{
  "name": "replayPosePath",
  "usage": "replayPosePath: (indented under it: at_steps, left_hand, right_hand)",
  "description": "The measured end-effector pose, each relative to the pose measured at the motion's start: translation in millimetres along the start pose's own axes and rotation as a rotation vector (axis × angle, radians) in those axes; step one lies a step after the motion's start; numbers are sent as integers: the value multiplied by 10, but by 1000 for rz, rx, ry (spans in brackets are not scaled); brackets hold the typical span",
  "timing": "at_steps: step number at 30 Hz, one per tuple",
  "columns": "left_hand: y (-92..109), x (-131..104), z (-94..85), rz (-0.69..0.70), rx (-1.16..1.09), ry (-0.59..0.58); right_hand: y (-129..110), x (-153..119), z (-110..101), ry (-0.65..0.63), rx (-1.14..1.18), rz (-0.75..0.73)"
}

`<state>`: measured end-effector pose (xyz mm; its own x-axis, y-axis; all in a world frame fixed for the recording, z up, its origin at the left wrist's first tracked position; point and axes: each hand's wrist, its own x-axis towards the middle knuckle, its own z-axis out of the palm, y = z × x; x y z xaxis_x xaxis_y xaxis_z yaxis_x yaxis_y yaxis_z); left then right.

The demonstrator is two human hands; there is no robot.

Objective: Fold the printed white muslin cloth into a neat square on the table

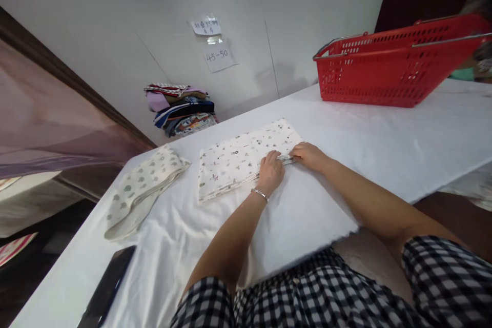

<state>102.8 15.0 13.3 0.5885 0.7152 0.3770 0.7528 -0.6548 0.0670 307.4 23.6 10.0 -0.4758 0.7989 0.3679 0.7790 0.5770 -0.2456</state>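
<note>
A white folded cloth with small scattered prints lies flat on the table in several layers. My left hand, with a bracelet at the wrist, has its fingers bent over the cloth's front edge, gripping the layers there. At the right front corner, my right hand is closed on the edge, its thumb partly hidden. Left of this cloth rests a second folded cloth, cream with green-grey prints, its layers curving at the near end. Neither hand touches it.
A white sheet covers the table. The red basket stands at the back right. A stack of folded fabrics sits beyond the far edge, by the wall with paper signs. Near the left edge lies a dark phone-like slab.
</note>
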Motion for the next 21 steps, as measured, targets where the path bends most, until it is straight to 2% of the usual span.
replayPosePath:
  at_steps: [5, 13, 21]
  left_hand:
    - [15, -15, 38, -107, -110, 40]
    - [-27, 40, 23, -148, -153, 26]
    - [25, -56, -28, 64, 24, -32]
  right_hand:
    - [-59, -18, -32, -60, 7, 30]
    - [-124, -17, -56, -106, -54, 61]
    - [-11, -9, -36, -59, -37, 44]
